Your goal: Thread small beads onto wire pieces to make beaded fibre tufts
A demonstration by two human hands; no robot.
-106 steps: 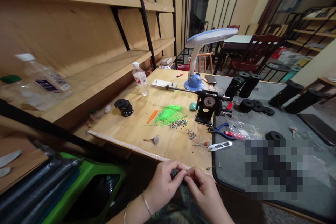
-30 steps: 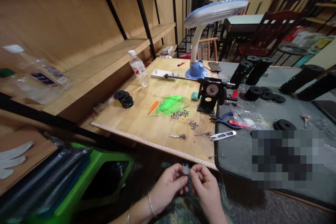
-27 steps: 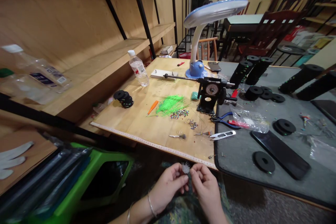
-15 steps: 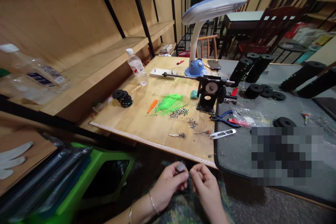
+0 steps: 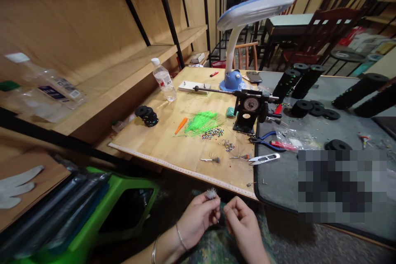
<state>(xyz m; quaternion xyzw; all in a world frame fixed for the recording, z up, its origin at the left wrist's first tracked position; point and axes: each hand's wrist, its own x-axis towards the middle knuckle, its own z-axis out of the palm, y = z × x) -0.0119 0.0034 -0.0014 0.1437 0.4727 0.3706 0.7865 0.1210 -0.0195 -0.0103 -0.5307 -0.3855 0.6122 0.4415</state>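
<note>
Above my lap, just off the table's front edge, my left hand (image 5: 199, 218) pinches a small grey bristly tuft (image 5: 212, 193) between thumb and fingers; the bristles stick up over the thumb. My right hand (image 5: 243, 222) is closed close beside it, a small gap apart, fingertips pressed together. Whatever it grips, perhaps something very thin, is too small to make out. On the table ahead lie two similar tufted pieces, one grey (image 5: 215, 159) and one with orange (image 5: 246, 156). Silver thread snips (image 5: 264, 159) rest to the right of them.
Green strands (image 5: 202, 123), mixed beads (image 5: 212, 133) and an orange-handled tool (image 5: 180, 126) lie mid-table. Behind stand a black hand-cranked winder (image 5: 247, 111), a lamp (image 5: 233, 78) and a water bottle (image 5: 165, 83). Blue pliers (image 5: 264, 138) and black spools (image 5: 301, 108) occupy the grey mat (image 5: 278, 189).
My hands stay over the lap. The left fingers have turned slightly around the tuft, which sits a little higher and left. The view has shifted slightly.
</note>
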